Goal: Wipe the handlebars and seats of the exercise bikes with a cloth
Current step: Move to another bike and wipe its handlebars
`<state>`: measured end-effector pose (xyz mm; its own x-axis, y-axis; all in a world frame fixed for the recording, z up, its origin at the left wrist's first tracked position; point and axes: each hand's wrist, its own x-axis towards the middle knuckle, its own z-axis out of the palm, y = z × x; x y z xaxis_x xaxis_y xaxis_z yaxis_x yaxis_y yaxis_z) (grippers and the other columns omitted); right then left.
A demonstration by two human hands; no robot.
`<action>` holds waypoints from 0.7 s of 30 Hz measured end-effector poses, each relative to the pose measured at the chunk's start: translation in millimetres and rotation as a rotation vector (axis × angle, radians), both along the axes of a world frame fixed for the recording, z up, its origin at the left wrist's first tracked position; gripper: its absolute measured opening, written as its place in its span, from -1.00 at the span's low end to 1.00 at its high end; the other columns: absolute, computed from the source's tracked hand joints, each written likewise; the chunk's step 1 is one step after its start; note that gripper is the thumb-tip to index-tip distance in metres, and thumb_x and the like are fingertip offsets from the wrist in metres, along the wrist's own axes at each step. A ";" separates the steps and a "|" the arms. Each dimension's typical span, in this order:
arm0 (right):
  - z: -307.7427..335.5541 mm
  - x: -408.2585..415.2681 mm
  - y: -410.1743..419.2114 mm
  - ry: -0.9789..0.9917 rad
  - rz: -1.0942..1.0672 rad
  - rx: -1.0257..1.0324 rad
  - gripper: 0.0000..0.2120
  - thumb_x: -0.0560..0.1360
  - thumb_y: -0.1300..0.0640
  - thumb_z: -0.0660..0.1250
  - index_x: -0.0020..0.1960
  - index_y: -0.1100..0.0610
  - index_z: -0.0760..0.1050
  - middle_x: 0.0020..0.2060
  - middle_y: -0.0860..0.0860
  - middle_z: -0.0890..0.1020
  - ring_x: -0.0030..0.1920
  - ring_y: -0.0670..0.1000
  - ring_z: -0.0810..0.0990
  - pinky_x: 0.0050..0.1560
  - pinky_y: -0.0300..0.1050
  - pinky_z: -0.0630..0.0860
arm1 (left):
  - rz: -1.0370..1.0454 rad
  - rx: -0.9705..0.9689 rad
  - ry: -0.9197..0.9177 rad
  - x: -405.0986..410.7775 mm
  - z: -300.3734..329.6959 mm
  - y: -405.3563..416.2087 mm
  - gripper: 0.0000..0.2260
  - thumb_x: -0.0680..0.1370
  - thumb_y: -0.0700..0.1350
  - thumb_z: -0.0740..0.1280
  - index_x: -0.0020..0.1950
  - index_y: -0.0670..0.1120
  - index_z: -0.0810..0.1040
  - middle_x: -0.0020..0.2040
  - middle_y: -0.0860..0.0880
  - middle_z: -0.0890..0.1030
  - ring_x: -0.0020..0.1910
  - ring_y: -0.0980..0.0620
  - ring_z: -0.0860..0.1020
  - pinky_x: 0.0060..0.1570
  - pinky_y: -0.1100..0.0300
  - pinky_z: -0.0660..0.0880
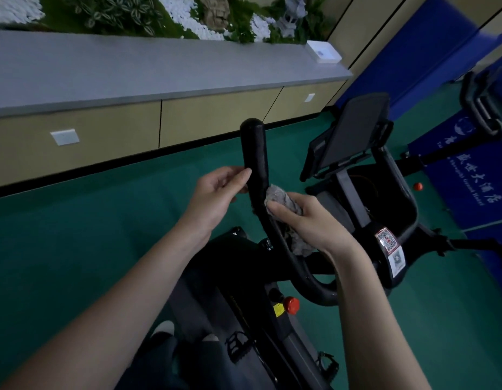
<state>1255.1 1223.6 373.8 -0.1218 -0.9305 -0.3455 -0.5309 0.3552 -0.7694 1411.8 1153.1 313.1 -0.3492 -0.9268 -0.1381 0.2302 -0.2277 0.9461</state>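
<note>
Your right hand (pixel 303 220) presses the cloth (pixel 280 198) on the handlebar (pixel 257 153) while your left hand (pixel 216 192), fingers relaxed, steadies it; next, wipe upward to the tip.

Looking dim and underexposed throughout. Catching brighter daylight on the pebbles (pixel 185 12) toward twelve o'clock. Bending straight lines at the edges, wide-angle. Smearing softly toward three o'clock. Losing black detail at centre.

Blue mat (pixel 458 175) marked with white Chinese characters, a round emblem and one line of Latin lettering, too blurred to read. Bike frame (pixel 396 277) labelled with two QR-code stickers (pixel 388 240). No other legible text.
</note>
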 end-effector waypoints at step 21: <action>-9.4 25.8 9.2 0.486 0.009 -0.308 -0.62 0.50 -0.03 0.37 0.21 0.17 0.48 -0.06 0.11 0.65 -0.02 0.17 0.60 -0.08 -0.03 0.48 | 0.168 -0.025 -0.050 -18.7 -3.9 18.7 -0.96 0.52 -0.09 0.38 -0.07 0.05 0.60 -0.20 0.19 0.67 -0.13 0.25 0.60 -0.14 0.33 0.50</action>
